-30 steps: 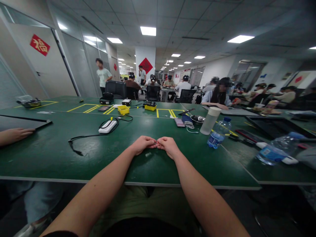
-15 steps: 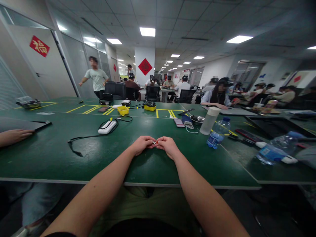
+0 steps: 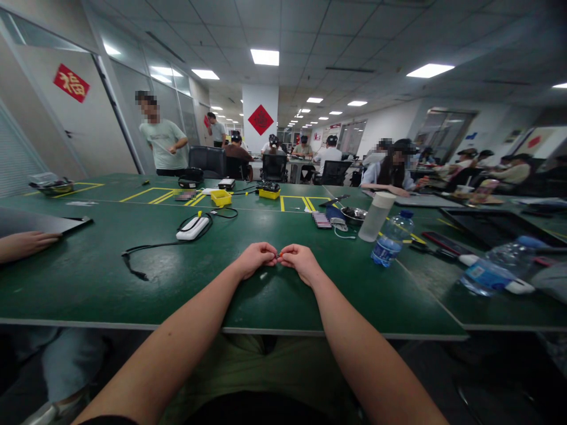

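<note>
My left hand (image 3: 256,260) and my right hand (image 3: 300,262) meet fingertip to fingertip above the green table (image 3: 283,307). Each is closed in a pinch. Between the fingertips shows a tiny object (image 3: 279,255) with a dark part on the left and an orange-red part at my right fingers; it is too small to name. A small pale spot or piece (image 3: 264,275) shows on the table just below my left hand.
Left of my hands lie a white power bank (image 3: 193,228) and a black cable (image 3: 155,244). Rightward stand a frosted bottle (image 3: 376,217) and a water bottle (image 3: 392,239). Yellow trays (image 3: 221,198) sit farther back. Another person's hand (image 3: 31,245) rests at the far left.
My hands have barely moved. The small pale spot below my left hand was not visible before. In the background, a standing person has moved left and turned.
</note>
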Demonstrator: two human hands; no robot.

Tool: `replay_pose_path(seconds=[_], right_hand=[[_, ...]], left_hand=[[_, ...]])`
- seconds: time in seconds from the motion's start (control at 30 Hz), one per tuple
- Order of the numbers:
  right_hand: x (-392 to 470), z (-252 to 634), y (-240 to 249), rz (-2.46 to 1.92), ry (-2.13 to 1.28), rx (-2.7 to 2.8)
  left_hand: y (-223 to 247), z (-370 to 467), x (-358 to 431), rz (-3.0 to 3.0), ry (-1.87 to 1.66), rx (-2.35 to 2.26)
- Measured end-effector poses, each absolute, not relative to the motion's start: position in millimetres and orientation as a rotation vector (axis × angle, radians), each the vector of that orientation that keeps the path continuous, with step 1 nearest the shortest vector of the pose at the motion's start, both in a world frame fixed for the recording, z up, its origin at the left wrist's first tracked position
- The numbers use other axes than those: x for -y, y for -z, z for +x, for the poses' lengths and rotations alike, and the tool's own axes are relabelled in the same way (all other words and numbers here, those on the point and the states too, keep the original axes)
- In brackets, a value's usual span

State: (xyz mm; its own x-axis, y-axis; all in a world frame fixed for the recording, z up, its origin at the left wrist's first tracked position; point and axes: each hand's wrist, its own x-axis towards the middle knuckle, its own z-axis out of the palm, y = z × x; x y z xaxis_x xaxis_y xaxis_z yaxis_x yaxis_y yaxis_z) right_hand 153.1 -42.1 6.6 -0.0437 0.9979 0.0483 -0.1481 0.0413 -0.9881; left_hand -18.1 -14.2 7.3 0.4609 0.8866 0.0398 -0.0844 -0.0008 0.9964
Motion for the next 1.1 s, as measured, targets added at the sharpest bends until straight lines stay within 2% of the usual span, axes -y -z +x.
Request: replay_pose_path(seconds=[0.67, 1.1], right_hand=[[41.6, 155.4, -4.4, -1.049, -0.926, 1.479], [40.7, 157.4, -4.9, -1.078, -0.887, 1.511]], left_hand=[[-15.2, -16.5, 21.9, 1.523, -0.97, -0.779], [-12.5, -15.6, 20.3, 1.595, -0.989, -0.887]])
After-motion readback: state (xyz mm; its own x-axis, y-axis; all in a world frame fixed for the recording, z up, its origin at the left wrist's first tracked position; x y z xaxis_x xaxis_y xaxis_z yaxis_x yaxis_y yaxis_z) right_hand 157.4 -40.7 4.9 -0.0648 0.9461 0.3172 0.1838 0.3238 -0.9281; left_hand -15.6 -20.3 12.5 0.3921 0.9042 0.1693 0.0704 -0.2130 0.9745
